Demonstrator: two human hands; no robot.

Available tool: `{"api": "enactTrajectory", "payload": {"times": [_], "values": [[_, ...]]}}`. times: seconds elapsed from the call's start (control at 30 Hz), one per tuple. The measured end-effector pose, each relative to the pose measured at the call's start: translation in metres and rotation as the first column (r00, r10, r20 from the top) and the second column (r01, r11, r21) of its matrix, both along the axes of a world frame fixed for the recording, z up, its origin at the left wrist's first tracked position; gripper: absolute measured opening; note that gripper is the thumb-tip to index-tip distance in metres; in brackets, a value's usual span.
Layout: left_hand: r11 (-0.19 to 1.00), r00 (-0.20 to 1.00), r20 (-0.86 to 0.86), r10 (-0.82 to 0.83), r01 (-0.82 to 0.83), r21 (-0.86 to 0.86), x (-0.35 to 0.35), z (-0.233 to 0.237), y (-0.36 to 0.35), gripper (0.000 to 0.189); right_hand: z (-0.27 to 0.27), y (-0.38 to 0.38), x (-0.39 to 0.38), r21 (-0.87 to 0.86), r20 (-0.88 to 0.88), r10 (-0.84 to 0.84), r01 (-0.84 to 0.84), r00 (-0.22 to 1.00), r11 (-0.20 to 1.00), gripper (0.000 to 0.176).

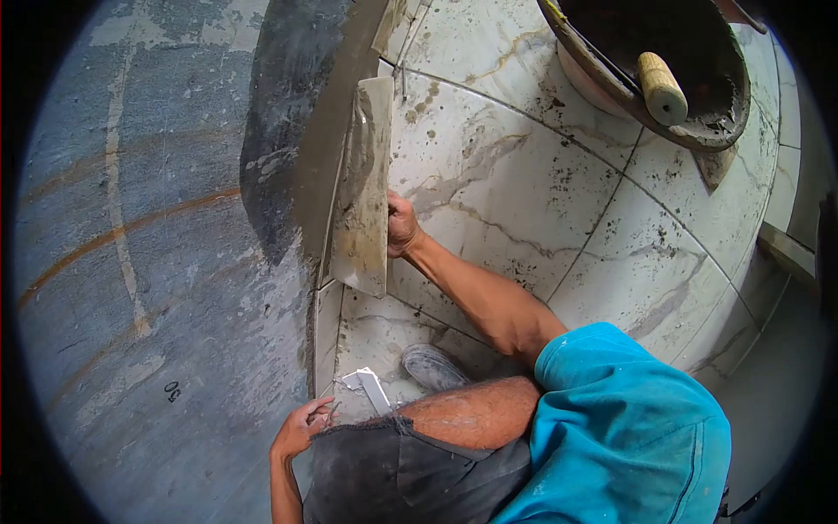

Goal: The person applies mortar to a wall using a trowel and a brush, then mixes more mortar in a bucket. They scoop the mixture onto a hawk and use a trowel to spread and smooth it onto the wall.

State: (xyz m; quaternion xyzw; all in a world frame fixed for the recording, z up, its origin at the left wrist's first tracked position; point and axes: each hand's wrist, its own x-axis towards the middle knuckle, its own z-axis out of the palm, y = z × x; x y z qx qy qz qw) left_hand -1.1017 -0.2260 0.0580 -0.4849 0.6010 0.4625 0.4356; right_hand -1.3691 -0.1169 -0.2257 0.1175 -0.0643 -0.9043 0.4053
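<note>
My right hand (pixel 401 223) grips the edge of a rectangular tile piece (pixel 362 183) smeared with grey mortar and holds it upright against the foot of the grey plastered wall (pixel 157 262). A dark wet mortar patch (pixel 288 131) lies on the wall just behind the piece. My left hand (pixel 301 428) is lower down with curled fingers, next to the skirting tile (pixel 327 327) at the wall's base. Something thin shows at its fingertips, but it is too small to identify.
The marble-patterned floor tiles (pixel 541 201) are speckled with mortar. A round mortar pan (pixel 690 79) with a wooden handle (pixel 661 87) stands at the top right. White tile offcuts (pixel 371 386) lie beside my grey shoe (pixel 432 367). My knee and dark shorts fill the bottom.
</note>
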Motion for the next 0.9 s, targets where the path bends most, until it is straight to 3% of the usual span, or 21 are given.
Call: {"api": "enactTrajectory", "payload": {"times": [0.13,0.2,0.4,0.8,0.9], "values": [[0.999,0.999,-0.007,-0.050,0.050,0.007,0.003,-0.001,-0.004,0.041,0.003,0.000,0.010,0.020,0.032,0.022,-0.022,0.999,1.000,0.025],[0.998,0.998,-0.031,-0.057,0.057,0.004,0.007,-0.002,-0.005,0.042,0.000,-0.003,0.018,0.134,-0.102,0.056,-0.042,0.993,0.990,0.040],[0.989,0.989,-0.042,-0.140,0.138,-0.050,0.011,0.000,-0.004,0.043,0.006,0.000,0.034,0.082,-0.009,0.081,-0.080,0.997,0.993,0.031],[0.989,0.985,-0.097,-0.144,0.141,-0.044,0.018,0.007,-0.002,0.048,0.002,-0.001,0.061,-0.004,-0.062,0.182,-0.183,0.981,0.983,0.037],[0.996,0.996,-0.048,-0.077,0.075,-0.048,0.023,0.006,-0.003,0.049,0.020,0.004,0.070,0.124,-0.012,0.210,-0.207,0.978,0.970,0.032]]}}
